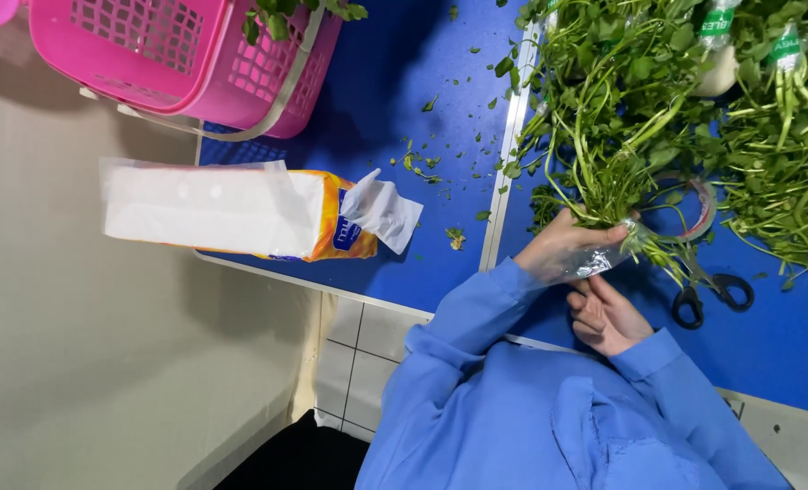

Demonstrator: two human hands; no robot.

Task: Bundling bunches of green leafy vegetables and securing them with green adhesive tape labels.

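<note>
Your left hand (563,247) grips the herb bunch (608,136), stems near, leaves far; right hand (606,316) pinches its clear wrap (604,260). White tissue pack (222,213) lies left.

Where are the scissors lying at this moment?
In the head view, the black-handled scissors lie on the blue table at the right side, just right of the right hand and below the tape roll, partly under green stems.
</note>
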